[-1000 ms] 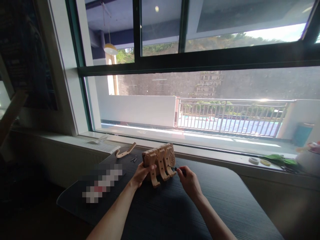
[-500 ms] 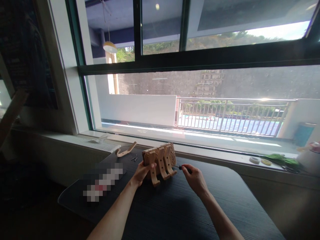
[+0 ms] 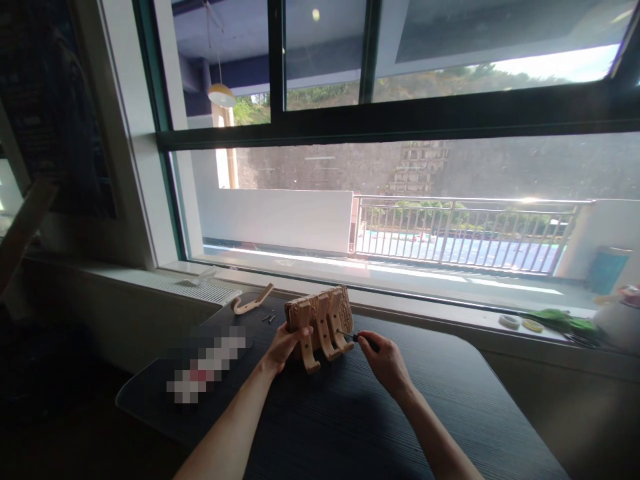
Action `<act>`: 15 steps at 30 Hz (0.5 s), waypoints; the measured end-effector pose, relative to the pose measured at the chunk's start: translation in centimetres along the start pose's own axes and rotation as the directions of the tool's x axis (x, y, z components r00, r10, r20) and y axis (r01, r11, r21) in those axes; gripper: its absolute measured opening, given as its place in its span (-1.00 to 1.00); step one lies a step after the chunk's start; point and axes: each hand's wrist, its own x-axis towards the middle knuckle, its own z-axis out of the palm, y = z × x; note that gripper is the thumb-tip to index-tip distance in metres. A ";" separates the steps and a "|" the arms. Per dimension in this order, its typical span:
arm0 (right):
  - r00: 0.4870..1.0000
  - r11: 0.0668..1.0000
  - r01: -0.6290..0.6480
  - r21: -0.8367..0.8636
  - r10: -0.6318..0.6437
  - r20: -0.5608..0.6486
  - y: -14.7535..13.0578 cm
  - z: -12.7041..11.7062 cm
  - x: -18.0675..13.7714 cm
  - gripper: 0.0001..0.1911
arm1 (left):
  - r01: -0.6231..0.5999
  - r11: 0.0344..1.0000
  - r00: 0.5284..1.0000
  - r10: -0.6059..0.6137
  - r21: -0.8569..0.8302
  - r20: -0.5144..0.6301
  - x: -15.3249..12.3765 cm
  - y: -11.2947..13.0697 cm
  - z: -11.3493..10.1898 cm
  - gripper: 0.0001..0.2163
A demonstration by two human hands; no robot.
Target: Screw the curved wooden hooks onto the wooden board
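A carved wooden board (image 3: 345, 308) with three curved wooden hooks (image 3: 325, 327) on its front is held tilted up above the dark table. My left hand (image 3: 286, 345) grips its left end, the thumb lying over the leftmost hook. In my right hand (image 3: 383, 357) is a screwdriver (image 3: 359, 338), its dark handle wrapped by my fingers. The thin shaft points left, and its tip is at the rightmost hook, near a hole there. Whether the tip sits in a screw is too small to tell.
A loose wooden hook (image 3: 253, 301) lies at the table's far left, with several screws (image 3: 270, 317) beside it. A blurred-out item (image 3: 210, 365) is on the left. Tape rolls (image 3: 510, 321) and green leaves (image 3: 565, 320) rest on the sill. The window stands behind the table (image 3: 425, 400).
My right hand has shifted slightly left, bringing the screwdriver's tip from beside the board's right edge onto the rightmost hook. My left hand and the board have barely moved.
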 end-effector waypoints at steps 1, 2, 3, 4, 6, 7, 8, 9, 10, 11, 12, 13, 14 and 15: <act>1.000 1.000 0.003 0.001 -0.003 0.002 0.0 0.0 0.0 -0.62 | 0.001 1.000 1.000 -0.001 0.001 -0.001 0.0 0.0 0.0 -0.53; 1.000 1.000 0.006 0.000 -0.006 0.002 0.0 0.0 0.0 -0.62 | 0.002 1.000 1.000 -0.002 0.000 -0.002 0.0 0.0 0.0 -0.53; 1.000 1.000 0.008 -0.003 -0.008 0.005 0.0 0.0 0.0 -0.62 | 0.003 1.000 1.000 -0.003 0.000 0.000 0.0 0.1 0.0 -0.53; 1.000 1.000 0.011 -0.010 -0.011 0.007 0.0 0.0 0.0 -0.62 | 0.004 1.000 1.000 -0.004 0.002 0.000 0.0 0.1 0.0 -0.52; 1.000 0.998 0.025 -0.051 -0.024 0.005 -0.1 0.0 -0.1 -0.62 | 0.004 1.000 1.000 -0.004 0.010 -0.001 0.0 0.1 0.0 -0.52; 0.999 0.995 0.038 -0.087 -0.038 0.002 -0.1 0.0 -0.2 -0.63 | 0.003 1.000 1.000 -0.003 0.013 -0.004 0.0 0.1 0.0 -0.51; 0.998 0.990 0.056 -0.131 -0.056 -0.001 -0.2 0.0 -0.2 -0.63 | 0.003 1.000 1.000 -0.003 0.014 -0.005 0.0 0.1 0.0 -0.51; 0.997 0.981 0.076 -0.177 -0.078 -0.003 -0.2 0.0 -0.3 -0.64 | 0.003 1.000 1.000 -0.003 0.013 -0.007 0.0 0.0 0.0 -0.51; 0.995 0.971 0.096 -0.219 -0.099 -0.001 -0.3 0.0 -0.4 -0.65 | 0.005 1.000 1.000 -0.005 0.012 -0.007 0.0 0.0 0.0 -0.51; 0.993 0.961 0.114 -0.253 -0.117 0.004 -0.3 -0.1 -0.4 -0.66 | 0.007 1.000 1.000 -0.007 0.010 -0.004 0.0 0.0 0.0 -0.52; 0.992 0.952 0.126 -0.278 -0.128 0.010 -0.3 -0.1 -0.4 -0.67 | 0.009 1.000 1.000 -0.009 0.009 0.001 0.0 0.0 0.0 -0.53; 0.991 0.946 0.133 -0.296 -0.134 0.015 -0.3 -0.2 -0.4 -0.67 | 0.009 1.000 1.000 -0.009 0.010 0.008 0.0 0.0 -0.1 -0.53; 0.990 0.941 0.135 -0.309 -0.137 0.018 -0.2 -0.2 -0.4 -0.67 | 0.009 1.000 1.000 -0.009 0.011 0.013 0.0 0.0 -0.1 -0.54; 0.991 0.938 0.134 -0.320 -0.134 0.020 -0.2 -0.2 -0.4 -0.68 | 0.007 1.000 1.000 -0.007 0.014 0.015 0.0 0.0 -0.1 -0.54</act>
